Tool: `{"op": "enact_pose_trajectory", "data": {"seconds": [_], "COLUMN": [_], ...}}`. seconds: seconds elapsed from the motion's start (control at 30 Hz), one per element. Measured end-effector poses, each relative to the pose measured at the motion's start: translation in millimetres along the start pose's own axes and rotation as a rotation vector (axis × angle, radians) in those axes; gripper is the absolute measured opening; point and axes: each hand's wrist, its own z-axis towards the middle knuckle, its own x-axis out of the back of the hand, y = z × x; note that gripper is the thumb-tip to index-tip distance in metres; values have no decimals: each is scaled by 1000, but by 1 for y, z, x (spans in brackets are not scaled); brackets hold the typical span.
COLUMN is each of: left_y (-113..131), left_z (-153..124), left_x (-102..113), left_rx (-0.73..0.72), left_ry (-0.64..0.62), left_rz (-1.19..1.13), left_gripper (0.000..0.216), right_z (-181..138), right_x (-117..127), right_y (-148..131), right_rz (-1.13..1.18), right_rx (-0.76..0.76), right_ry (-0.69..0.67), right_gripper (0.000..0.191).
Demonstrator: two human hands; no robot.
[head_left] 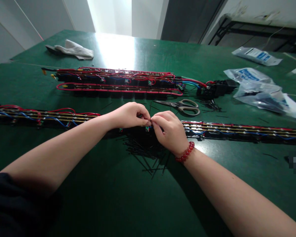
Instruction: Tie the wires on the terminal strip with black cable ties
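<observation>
A long black strip assembly (pixel 227 129) with metal rods and red and blue wires runs across the green table. Over its middle, my left hand (pixel 132 115) and my right hand (pixel 171 130) meet with their fingertips pinched close together. Whatever lies between the fingertips is too small to make out. A bracelet of red beads (pixel 187 153) circles my right wrist. Just in front of the strip, below my hands, lies a loose pile of thin black cable ties (pixel 148 153). Scissors with grey handles (pixel 186 107) rest behind my right hand.
Behind the strip lies a wired bundle (pixel 113 80) with thick cables ending in a black connector (pixel 216 89). Clear plastic bags (pixel 259 87) sit at the right, and a whitish cloth (pixel 75 50) at the far left. The green table (pixel 108 204) spreads all around.
</observation>
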Motion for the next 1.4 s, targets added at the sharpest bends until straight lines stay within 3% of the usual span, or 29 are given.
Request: {"op": "enact_pose_trajectory", "data": {"seconds": [0.2, 0.37, 0.73, 0.97, 1.4], "left_y": [-1, 2, 5, 5, 9], "left_z": [0, -1, -1, -1, -1], "left_x": [0, 1, 3, 4, 4], "left_rx": [-6, 11, 58, -4, 13], "left_ry": [-4, 18, -18, -6, 10], "left_rz": [-8, -35, -96, -61, -163], "left_gripper": [18, 19, 25, 25, 20], "right_z": [0, 0, -1, -1, -2], "right_x": [0, 1, 1, 1, 0], "right_y": [0, -2, -1, -2, -2], "right_rz": [-6, 0, -15, 0, -2], "right_rx": [17, 22, 2, -19, -10], "right_ry": [-9, -38, -55, -65, -37], "right_gripper": [19, 8, 9, 9, 13]}}
